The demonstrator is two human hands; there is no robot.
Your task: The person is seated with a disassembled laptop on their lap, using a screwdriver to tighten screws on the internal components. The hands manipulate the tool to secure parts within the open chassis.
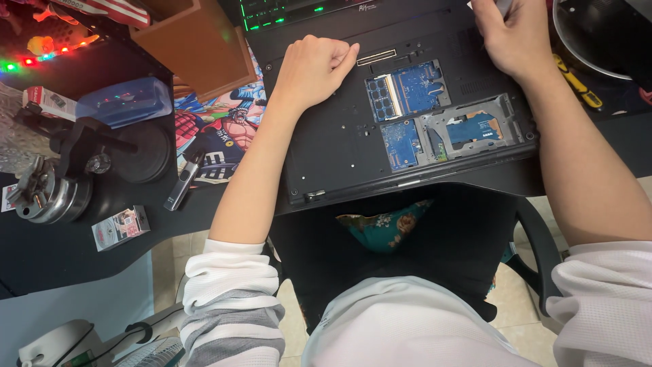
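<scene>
Lying under both hands' grip: upturned laptop (pixel 353 129), circuit boards exposed.

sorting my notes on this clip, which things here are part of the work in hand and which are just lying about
In hand:
- upturned laptop with its base cover off
- exposed blue circuit boards
- left hand, fisted on the laptop
- right hand, gripping something small at the far edge

Lying about:
- blue plastic box
- small card box
- yellow-handled tool
- lit keyboard

Left hand (pixel 314 68) fisted on upturned black laptop (pixel 339 143), boards exposed; right hand (pixel 511 35) grips its far edge.
</scene>
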